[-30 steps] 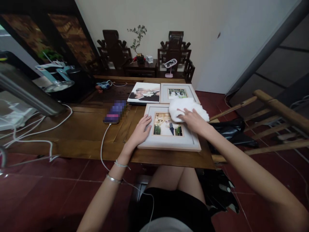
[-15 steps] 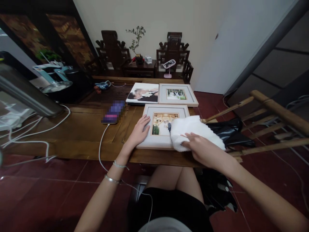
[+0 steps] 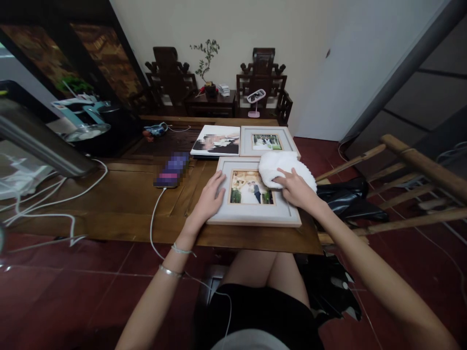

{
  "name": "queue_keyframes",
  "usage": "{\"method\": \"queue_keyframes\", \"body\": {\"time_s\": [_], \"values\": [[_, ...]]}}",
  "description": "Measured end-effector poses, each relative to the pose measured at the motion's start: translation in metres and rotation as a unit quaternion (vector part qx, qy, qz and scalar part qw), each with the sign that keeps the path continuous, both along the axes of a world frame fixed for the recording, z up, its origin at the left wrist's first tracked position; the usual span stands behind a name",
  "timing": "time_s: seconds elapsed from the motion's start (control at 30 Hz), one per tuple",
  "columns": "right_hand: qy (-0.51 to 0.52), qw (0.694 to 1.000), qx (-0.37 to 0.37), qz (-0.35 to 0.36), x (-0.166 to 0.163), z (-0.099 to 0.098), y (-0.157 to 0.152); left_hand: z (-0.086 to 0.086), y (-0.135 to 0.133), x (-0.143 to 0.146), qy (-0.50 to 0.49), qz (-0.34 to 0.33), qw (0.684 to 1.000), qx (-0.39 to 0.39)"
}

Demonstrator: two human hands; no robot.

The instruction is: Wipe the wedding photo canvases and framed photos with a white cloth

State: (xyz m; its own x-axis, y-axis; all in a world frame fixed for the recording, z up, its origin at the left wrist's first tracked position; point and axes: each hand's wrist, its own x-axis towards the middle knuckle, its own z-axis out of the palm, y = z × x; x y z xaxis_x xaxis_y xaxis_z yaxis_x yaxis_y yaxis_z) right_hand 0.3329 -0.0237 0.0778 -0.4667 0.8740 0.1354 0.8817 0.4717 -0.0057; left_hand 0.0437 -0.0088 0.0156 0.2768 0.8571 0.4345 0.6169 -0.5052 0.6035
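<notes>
Rectangular pale-wood picture frame with light grey mat [image 3: 251, 214]: lying flat between my two hands, in contact with the left. Thick, fluffy white cloth [image 3: 288, 165]: directly under my right fingertips, across the frame's far right corner, overhanging its edge. Right hand [image 3: 299, 192]: fingers part-curled, holding the cloth; grip force cannot be told. Left hand [image 3: 209, 198]: fingers extended, slightly spread, resting over the frame's left edge, nothing gripped. Beyond my fingers: second pale-framed picture [image 3: 247, 142]; left of it, white-bordered rectangular photo panel [image 3: 219, 147]. Left of my left fingers: purple-screened phone [image 3: 171, 169], white cable [image 3: 151, 223] plugged in. Beneath all: brown wooden table [image 3: 134, 199].
</notes>
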Motion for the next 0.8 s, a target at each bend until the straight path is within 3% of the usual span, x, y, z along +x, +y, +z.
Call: {"method": "queue_keyframes", "body": {"time_s": [0.13, 0.23, 0.33, 0.43, 0.57, 0.67, 0.8], "values": [[0.005, 1.0, 0.003, 0.028, -0.001, -0.006, -0.013, -0.006, 0.0, -0.001, -0.037, 0.063, 0.997, -0.04], [0.026, 0.997, -0.002, 0.075, 0.002, -0.011, -0.039, -0.007, -0.004, -0.002, -0.13, 0.1, 0.98, -0.113], [0.053, 0.993, -0.006, 0.104, 0.004, -0.016, -0.062, 0.0, -0.016, -0.004, -0.267, 0.092, 0.93, -0.235], [0.066, 0.991, -0.019, 0.112, 0.003, -0.017, -0.075, 0.01, -0.034, -0.005, -0.334, 0.058, 0.869, -0.361], [0.099, 0.985, -0.034, 0.137, 0.01, -0.007, -0.077, 0.018, -0.05, -0.008, -0.396, 0.083, 0.833, -0.378], [0.136, 0.986, -0.011, 0.096, 0.029, 0.002, -0.074, 0.022, -0.055, -0.018, -0.418, 0.096, 0.815, -0.389], [0.139, 0.987, 0.06, -0.05, 0.058, -0.001, -0.071, 0.037, -0.049, -0.039, -0.442, 0.15, 0.783, -0.412]]}}
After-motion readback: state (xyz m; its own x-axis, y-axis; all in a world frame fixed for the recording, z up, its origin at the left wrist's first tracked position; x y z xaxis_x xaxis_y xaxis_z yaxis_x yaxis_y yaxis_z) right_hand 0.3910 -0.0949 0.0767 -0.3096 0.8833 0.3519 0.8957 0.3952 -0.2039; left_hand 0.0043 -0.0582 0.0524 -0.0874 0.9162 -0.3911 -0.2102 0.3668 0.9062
